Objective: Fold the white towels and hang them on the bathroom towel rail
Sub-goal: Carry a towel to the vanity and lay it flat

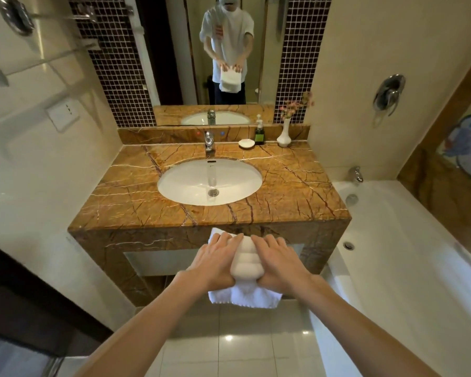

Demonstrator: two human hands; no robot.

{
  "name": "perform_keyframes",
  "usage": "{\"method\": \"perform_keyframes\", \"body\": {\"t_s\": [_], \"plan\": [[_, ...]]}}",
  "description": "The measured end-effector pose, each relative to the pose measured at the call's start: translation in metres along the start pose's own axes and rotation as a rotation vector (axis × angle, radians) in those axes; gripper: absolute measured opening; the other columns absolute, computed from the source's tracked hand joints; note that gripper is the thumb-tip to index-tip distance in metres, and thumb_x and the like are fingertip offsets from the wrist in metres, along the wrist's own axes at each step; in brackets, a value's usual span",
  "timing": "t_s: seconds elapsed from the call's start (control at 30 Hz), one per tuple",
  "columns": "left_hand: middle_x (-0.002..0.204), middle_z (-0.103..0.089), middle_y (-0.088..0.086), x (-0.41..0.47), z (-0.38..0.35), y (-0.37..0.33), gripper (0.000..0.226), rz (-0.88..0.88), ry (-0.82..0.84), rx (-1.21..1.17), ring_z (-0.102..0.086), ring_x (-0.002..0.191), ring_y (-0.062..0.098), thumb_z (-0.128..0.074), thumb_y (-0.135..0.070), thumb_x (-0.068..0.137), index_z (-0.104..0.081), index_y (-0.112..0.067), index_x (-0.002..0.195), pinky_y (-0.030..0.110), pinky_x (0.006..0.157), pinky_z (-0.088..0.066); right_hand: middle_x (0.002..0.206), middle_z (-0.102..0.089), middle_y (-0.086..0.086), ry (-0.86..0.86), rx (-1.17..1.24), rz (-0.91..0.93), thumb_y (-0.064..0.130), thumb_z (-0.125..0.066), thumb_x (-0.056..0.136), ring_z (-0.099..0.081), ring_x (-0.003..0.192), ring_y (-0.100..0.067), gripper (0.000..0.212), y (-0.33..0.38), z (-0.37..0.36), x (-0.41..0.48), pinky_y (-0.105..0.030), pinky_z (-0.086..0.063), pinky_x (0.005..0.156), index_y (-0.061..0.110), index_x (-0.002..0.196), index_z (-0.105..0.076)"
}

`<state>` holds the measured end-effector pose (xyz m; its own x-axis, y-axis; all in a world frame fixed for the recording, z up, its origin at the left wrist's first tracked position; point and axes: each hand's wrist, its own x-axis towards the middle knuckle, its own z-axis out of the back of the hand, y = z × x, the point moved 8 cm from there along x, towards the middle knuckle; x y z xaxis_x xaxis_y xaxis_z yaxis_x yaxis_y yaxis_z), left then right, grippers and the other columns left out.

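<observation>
1. Your left hand (215, 261) and right hand (276, 263) each have a grip clamped on the folded white terry towel (246, 263), palms pressing inward from either side, fingers spread over its top.
2. Both forearms reach forward, converging in front of your body.
3. You hold the towel just before the front edge of the brown veined marble table (114, 202), its loose end hanging below your hands.
4. Beyond sits the white oval sink (185, 183) with a chrome tap (209, 141); a white bathtub (397, 240) lies to your right.
</observation>
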<state>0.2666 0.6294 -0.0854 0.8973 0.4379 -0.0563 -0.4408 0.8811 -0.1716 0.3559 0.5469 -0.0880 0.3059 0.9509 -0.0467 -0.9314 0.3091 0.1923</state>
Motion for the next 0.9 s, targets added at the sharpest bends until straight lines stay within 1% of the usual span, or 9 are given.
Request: {"method": "perform_keyframes", "body": {"t_s": [0.17,0.27,0.37,0.47,0.53,0.67,0.73,0.8,0.9], "plan": [[0.138,-0.031,0.003,0.054,0.003,-0.004,0.098,-0.023,0.038,0.011,-0.031,0.125,0.025,-0.070,-0.041,0.073,-0.010,-0.024,0.148,0.043,0.094,-0.044,0.125,-0.041,-0.006,-0.008,-0.003,-0.036,0.046,-0.068,0.071,-0.042,0.107,-0.030,0.090,-0.038,0.008,0.032,-0.043,-0.044,0.079,0.021,0.144,-0.022],[0.140,-0.030,0.004,0.089,-0.001,-0.010,0.097,-0.038,0.070,0.027,-0.030,0.128,0.026,-0.069,-0.040,0.074,-0.010,-0.022,0.149,0.044,0.094,-0.045,0.125,-0.042,-0.006,-0.002,0.000,-0.058,0.046,-0.070,0.070,-0.043,0.107,-0.030,0.090,-0.067,0.009,0.052,-0.041,-0.043,0.078,0.023,0.143,-0.022],[0.140,-0.031,0.006,0.126,-0.001,-0.015,0.095,-0.048,0.073,0.035,-0.031,0.125,0.026,-0.068,-0.037,0.074,-0.012,-0.021,0.149,0.043,0.096,-0.043,0.129,-0.041,-0.006,0.003,0.013,-0.067,0.046,-0.072,0.070,-0.042,0.112,-0.030,0.090,-0.098,0.010,0.076,-0.040,-0.043,0.079,0.024,0.142,-0.023],[0.138,-0.033,0.006,0.162,0.001,-0.018,0.092,-0.045,0.061,0.041,-0.033,0.122,0.025,-0.068,-0.039,0.074,-0.014,-0.021,0.147,0.043,0.098,-0.040,0.131,-0.040,-0.007,0.005,0.016,-0.043,0.045,-0.071,0.071,-0.043,0.111,-0.029,0.090,-0.125,0.017,0.102,-0.040,-0.044,0.081,0.023,0.143,-0.022],[0.137,-0.033,0.004,0.184,0.005,-0.019,0.093,-0.032,0.054,0.015,-0.033,0.121,0.022,-0.070,-0.040,0.072,-0.015,-0.024,0.146,0.043,0.096,-0.043,0.131,-0.041,-0.007,0.000,0.018,-0.025,0.045,-0.070,0.071,-0.042,0.110,-0.027,0.091,-0.142,0.023,0.117,-0.039,-0.044,0.082,0.022,0.144,-0.021],[0.131,-0.037,0.002,0.223,0.015,-0.017,0.093,-0.025,-0.001,0.009,-0.036,0.114,0.019,-0.071,-0.041,0.067,-0.019,-0.026,0.143,0.036,0.083,-0.047,0.128,-0.043,-0.006,-0.010,0.016,-0.006,0.041,-0.070,0.069,-0.041,0.109,-0.027,0.091,-0.168,0.036,0.149,-0.038,-0.043,0.079,0.023,0.144,-0.022],[0.130,-0.037,0.002,0.239,0.018,-0.014,0.094,-0.011,-0.014,0.017,-0.037,0.113,0.020,-0.071,-0.040,0.066,-0.019,-0.025,0.143,0.035,0.083,-0.047,0.127,-0.044,-0.007,-0.013,0.016,-0.001,0.041,-0.069,0.067,-0.041,0.107,-0.027,0.092,-0.178,0.042,0.163,-0.040,-0.045,0.080,0.024,0.144,-0.022],[0.131,-0.038,0.002,0.254,0.020,-0.007,0.095,0.015,-0.017,0.020,-0.037,0.115,0.021,-0.071,-0.039,0.066,-0.019,-0.024,0.144,0.038,0.086,-0.048,0.127,-0.043,-0.007,-0.007,0.019,0.007,0.041,-0.069,0.066,-0.041,0.107,-0.027,0.092,-0.185,0.045,0.178,-0.041,-0.044,0.081,0.024,0.144,-0.022],[0.132,-0.038,0.004,0.276,0.022,0.002,0.095,0.038,-0.007,0.013,-0.037,0.116,0.023,-0.068,-0.040,0.067,-0.018,-0.024,0.146,0.040,0.085,-0.048,0.127,-0.042,-0.007,0.007,0.013,0.014,0.041,-0.069,0.066,-0.040,0.110,-0.028,0.093,-0.195,0.049,0.202,-0.041,-0.043,0.082,0.025,0.144,-0.021]]}}
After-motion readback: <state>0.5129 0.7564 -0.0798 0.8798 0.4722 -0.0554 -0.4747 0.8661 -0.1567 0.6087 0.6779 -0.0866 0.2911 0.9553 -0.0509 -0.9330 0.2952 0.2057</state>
